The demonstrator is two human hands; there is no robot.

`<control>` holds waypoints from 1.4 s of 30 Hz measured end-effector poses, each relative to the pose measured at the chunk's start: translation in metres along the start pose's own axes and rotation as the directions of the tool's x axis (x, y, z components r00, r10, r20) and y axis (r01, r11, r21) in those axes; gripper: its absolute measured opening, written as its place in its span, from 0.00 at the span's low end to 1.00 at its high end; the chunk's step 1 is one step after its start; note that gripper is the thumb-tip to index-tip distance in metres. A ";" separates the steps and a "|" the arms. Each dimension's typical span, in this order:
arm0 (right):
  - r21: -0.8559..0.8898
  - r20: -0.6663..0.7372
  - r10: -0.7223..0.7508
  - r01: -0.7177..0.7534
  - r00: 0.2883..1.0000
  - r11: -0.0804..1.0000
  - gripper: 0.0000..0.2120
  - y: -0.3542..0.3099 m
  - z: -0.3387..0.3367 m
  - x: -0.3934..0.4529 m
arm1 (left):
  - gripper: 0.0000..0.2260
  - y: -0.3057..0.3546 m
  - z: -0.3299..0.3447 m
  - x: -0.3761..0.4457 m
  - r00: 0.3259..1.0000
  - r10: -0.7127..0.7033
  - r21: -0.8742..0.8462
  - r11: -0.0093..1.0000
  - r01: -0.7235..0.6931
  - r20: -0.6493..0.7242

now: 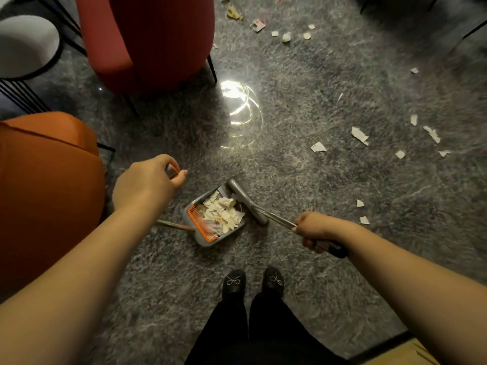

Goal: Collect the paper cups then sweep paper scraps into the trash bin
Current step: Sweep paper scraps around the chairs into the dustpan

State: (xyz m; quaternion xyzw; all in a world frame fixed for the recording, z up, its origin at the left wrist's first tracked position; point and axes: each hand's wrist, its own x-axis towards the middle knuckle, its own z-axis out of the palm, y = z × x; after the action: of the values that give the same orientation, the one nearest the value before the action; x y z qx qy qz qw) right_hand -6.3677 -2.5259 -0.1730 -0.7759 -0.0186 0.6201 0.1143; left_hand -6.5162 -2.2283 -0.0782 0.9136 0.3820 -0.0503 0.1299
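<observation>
The left hand (147, 180) curls its grip round the top of the dustpan (214, 218) handle, keeping the pan flat on the grey carpet (303, 180) so its load of paper scraps (224, 212) stays put. The right hand (313, 227) is clamped on the broom (247, 201), head at the pan's mouth. Loose scraps (359, 135) lie well apart to the right; no trash bin shows
</observation>
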 end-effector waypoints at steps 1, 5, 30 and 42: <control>0.010 0.015 -0.013 0.013 1.000 1.000 0.09 0.000 0.004 -0.002 | 0.09 -0.001 -0.001 -0.002 1.000 0.001 -0.002 1.000 -0.001 -0.002; 0.118 0.092 -0.007 -0.004 0.996 0.993 0.07 0.000 0.017 -0.014 | 0.09 -0.005 -0.003 -0.009 1.000 0.010 -0.038 0.999 -0.010 0.000; 0.542 -0.195 0.004 0.104 0.981 0.834 0.04 -0.023 -0.149 -0.057 | 0.09 0.127 -0.048 0.107 0.965 0.173 -0.277 0.934 -0.224 -0.197; 0.537 -0.224 0.004 0.120 0.975 0.835 0.04 -0.099 -0.368 -0.023 | 0.09 0.262 -0.072 0.288 0.957 0.141 -0.304 0.928 -0.218 -0.254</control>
State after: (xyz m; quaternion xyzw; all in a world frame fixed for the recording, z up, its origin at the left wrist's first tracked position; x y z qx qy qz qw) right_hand -6.0063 -2.4898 -0.0562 -0.7725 0.1484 0.5077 0.3514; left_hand -6.1276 -2.1879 -0.0119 0.9101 0.3115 0.1314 0.2396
